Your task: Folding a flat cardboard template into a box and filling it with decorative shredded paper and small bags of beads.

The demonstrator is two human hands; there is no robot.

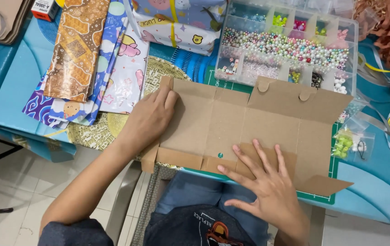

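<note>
Table [377,182]: blue, crowded at frame top.
Cardboard [245,123]: unfolded, pinned flat.
Left hand [151,116]: released, pressed on left panel.
Right hand [267,182]: released, fingers spread over bottom flap.

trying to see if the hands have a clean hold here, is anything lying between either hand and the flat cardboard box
Nothing visible does. The left hand lies palm-down right on the left end of the unfolded cardboard box, and the right hand presses flat on its near flap. The clear bead organizer sits beyond the box's far edge, away from both hands.
</note>
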